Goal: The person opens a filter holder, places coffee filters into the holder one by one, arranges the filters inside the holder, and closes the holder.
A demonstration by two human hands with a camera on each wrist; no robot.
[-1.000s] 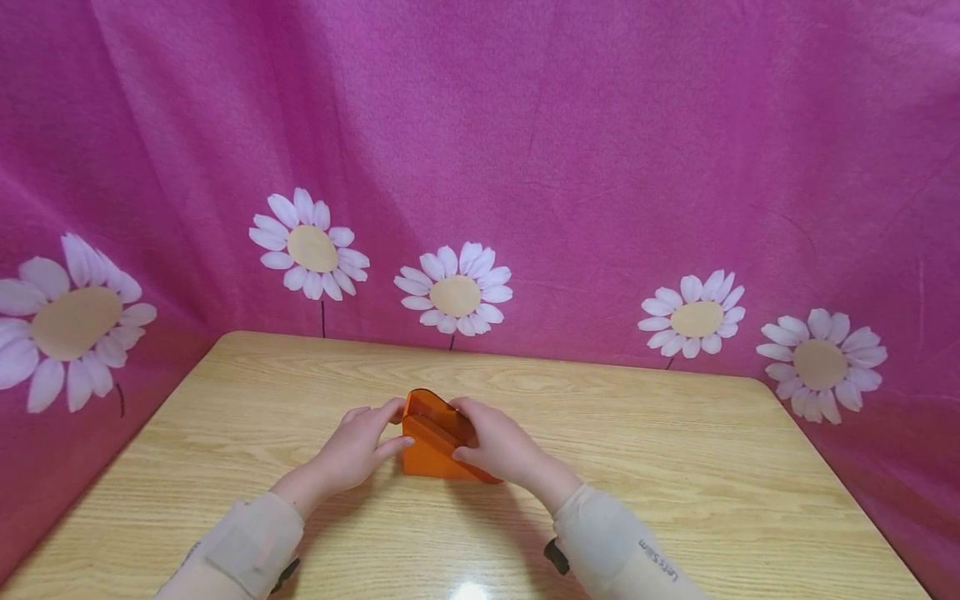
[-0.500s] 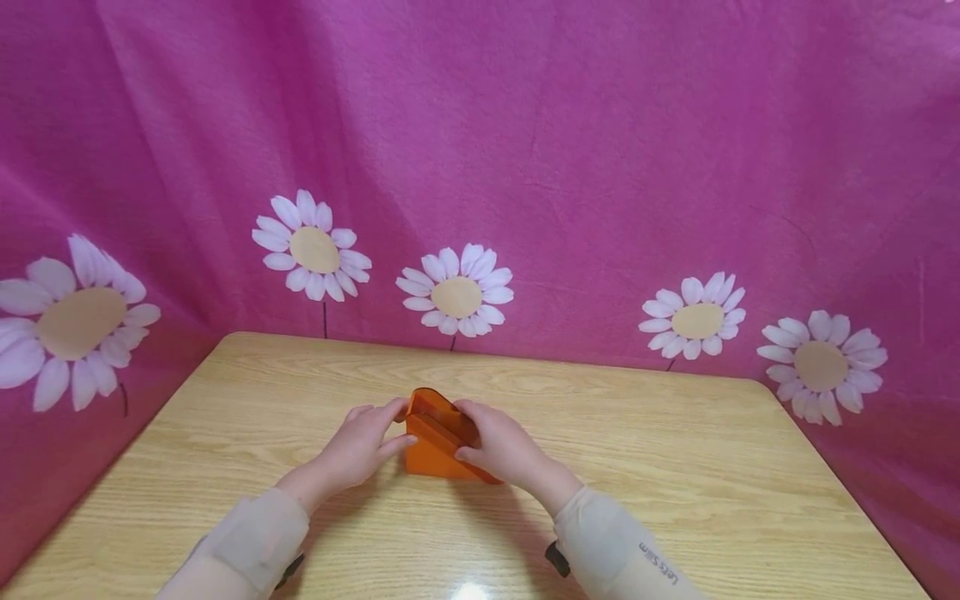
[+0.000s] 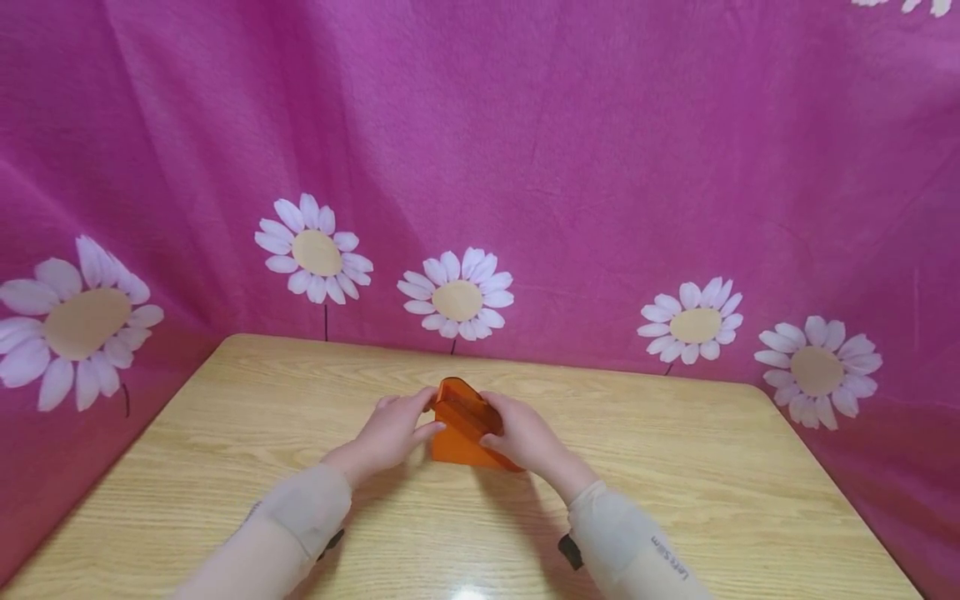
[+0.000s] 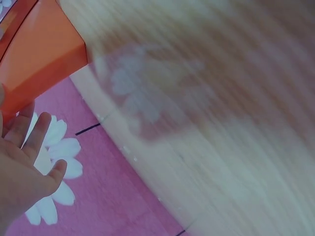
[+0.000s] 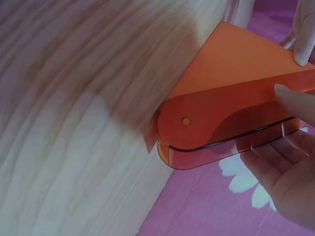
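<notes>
An orange wedge-shaped box (image 3: 459, 437) with a see-through orange cover (image 5: 226, 115), pinned at one end, stands in the middle of the head view. My left hand (image 3: 393, 431) pinches its tall left end, thumb on the near face and fingers behind. From the right, my right hand (image 3: 528, 433) grips the sloping cover between thumb and fingers. The right wrist view shows that thumb on one side of the cover and the fingers spread along the other. In the left wrist view, the left hand's outer fingers (image 4: 37, 137) extend past the orange box.
Wood-grain table (image 3: 637, 500) lies under both arms. Behind it and along both sides hangs a magenta cloth (image 3: 585, 167) printed with white daisies (image 3: 457, 300), close against the table's far edge.
Both hands have shifted right and slightly away from the person, carrying the orange box along between them. The grip of each hand looks the same.
</notes>
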